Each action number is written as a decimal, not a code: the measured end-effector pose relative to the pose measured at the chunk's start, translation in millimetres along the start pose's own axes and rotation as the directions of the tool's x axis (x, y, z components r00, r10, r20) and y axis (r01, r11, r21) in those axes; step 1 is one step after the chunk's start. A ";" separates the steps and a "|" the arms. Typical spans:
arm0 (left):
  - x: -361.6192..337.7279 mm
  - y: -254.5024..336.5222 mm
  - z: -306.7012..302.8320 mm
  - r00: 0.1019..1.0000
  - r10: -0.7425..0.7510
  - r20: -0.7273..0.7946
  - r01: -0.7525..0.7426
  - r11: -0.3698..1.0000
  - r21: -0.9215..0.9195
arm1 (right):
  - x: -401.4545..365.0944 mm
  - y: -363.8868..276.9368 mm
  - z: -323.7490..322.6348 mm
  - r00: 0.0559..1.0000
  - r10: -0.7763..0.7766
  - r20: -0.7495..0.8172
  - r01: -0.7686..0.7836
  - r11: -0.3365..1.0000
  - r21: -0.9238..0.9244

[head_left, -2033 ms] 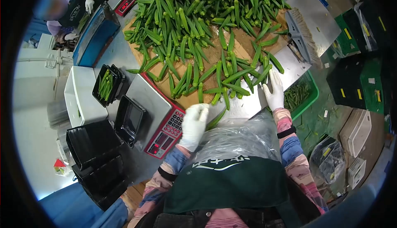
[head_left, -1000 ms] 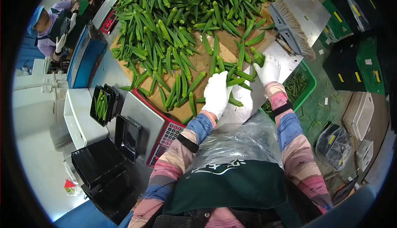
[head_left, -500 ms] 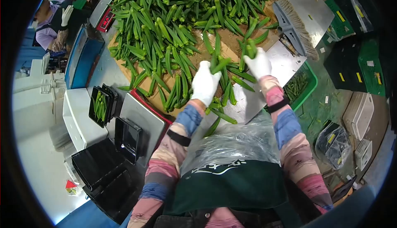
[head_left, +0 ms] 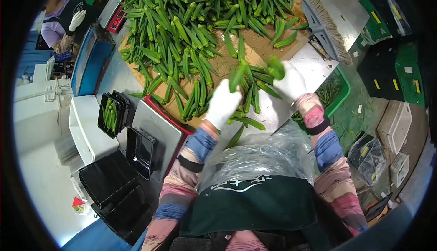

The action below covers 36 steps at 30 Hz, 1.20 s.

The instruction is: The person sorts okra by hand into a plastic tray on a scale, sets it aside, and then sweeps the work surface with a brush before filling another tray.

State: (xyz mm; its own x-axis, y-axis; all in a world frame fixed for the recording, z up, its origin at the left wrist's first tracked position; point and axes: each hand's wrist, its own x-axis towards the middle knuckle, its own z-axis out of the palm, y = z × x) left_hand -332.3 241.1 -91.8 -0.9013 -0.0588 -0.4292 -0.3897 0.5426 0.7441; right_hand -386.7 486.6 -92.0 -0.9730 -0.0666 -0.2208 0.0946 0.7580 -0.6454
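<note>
A large heap of okra covers the far part of the table on brown cardboard. My left hand, in a white glove, is closed on an okra pod that points up and away from me. My right hand, gloved too, grips another okra pod, blurred by motion. Loose pods lie between the two hands near the bare metal edge. Below the left hand, a few more pods rest close to my apron.
To the left stand a scale with a black tray and stacked trays holding okra. A grey brush lies at the right, above a green basket. A co-worker's gloved hand shows at upper left.
My left hand has drawn slightly toward me and left with its pod. My right hand has shifted a little right and nearer. The co-worker's gloved hand has moved slightly.
</note>
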 end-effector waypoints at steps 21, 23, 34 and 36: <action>-96.7 30.7 -5.6 0.936 0.260 0.237 0.131 0.367 -0.921 | -95.0 -41.1 40.8 0.890 -0.132 0.437 -0.424 0.115 0.898; -109.3 29.7 -12.7 0.969 0.185 0.162 0.043 0.522 -0.852 | -105.4 -64.3 45.0 0.888 -0.114 0.446 -0.430 0.140 0.892; -207.8 5.8 -179.1 0.983 0.132 -0.127 -0.171 0.906 -0.386 | -174.1 -260.4 117.2 0.847 -0.247 0.471 -0.399 0.291 0.870; -232.5 11.5 -219.5 0.995 0.054 -0.087 -0.084 0.916 -0.393 | -174.0 -285.7 157.6 0.750 -0.408 0.520 -0.440 0.278 0.854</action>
State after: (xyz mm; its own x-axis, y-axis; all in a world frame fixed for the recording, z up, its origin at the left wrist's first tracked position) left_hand -168.8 77.1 129.0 -0.9342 -0.1016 -0.3420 -0.3551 0.1722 0.9188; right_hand -211.3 179.4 15.6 -0.6593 -0.6967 -0.2827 0.6344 -0.3138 -0.7064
